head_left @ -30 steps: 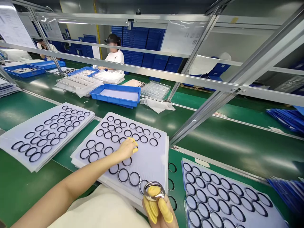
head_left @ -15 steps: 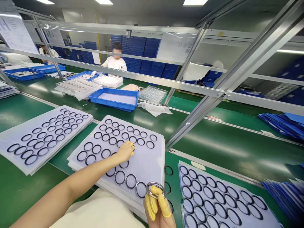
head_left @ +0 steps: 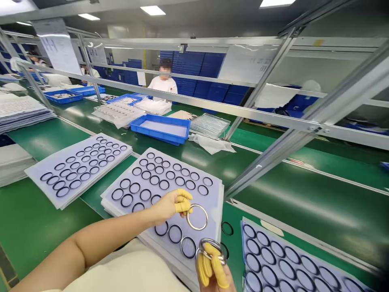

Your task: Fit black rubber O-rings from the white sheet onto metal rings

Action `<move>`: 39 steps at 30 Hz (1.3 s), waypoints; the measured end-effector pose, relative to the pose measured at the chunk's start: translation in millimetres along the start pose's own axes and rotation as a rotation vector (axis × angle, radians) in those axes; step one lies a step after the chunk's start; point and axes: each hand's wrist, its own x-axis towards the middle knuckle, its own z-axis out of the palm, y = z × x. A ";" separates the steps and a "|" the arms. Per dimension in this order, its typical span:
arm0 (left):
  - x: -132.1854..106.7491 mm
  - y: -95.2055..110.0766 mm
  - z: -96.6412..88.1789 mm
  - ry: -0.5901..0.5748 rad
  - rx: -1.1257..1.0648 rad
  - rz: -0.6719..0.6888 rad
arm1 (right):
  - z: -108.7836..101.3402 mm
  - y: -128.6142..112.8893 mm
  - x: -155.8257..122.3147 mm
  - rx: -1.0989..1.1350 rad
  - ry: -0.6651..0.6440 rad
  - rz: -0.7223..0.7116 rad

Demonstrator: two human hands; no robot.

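My left hand [head_left: 174, 205], with yellow finger covers, pinches a single shiny metal ring [head_left: 189, 224] by its edge. The ring is tilted up above the middle stack of white sheets [head_left: 209, 211]. Near the stack's front right corner, my right hand [head_left: 214, 265], also in yellow finger covers, grips several metal rings [head_left: 209, 242] bunched at the fingertips. Dark-edged rings [head_left: 175, 234] lie in rows on the top sheet. My left hand and forearm hide part of these rows.
More rings lie on a left sheet stack [head_left: 91, 142] and a right sheet [head_left: 264, 280]. A loose ring [head_left: 227, 228] rests on the green table [head_left: 304, 194]. Metal frame bars [head_left: 261, 166] cross ahead. Beyond are a blue tray [head_left: 159, 129] and a seated person [head_left: 164, 87].
My left hand has come up off the sheet toward my right hand, and a ring now shows in its fingers. The view has turned left. My right hand still holds its rings.
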 end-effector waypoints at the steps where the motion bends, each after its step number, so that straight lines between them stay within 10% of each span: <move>1: -8.7 9.3 1.4 -0.019 -0.221 -0.024 | 6.7 -1.3 -2.7 -0.011 -0.030 -0.019; 5: -31.0 34.6 6.9 -0.105 -0.626 -0.108 | 21.3 -8.1 -11.6 -0.094 -0.141 -0.042; 31: -49.5 45.4 19.2 -0.180 -0.523 -0.021 | 31.8 -10.4 -23.0 -0.104 -0.330 -0.060; 35: -31.2 34.4 4.4 -0.113 -0.161 0.094 | 26.6 -8.8 -18.4 -0.037 -0.321 -0.026; 39: 15.5 3.0 -35.8 0.246 0.785 0.087 | 18.9 -9.0 -16.1 0.038 -0.210 0.010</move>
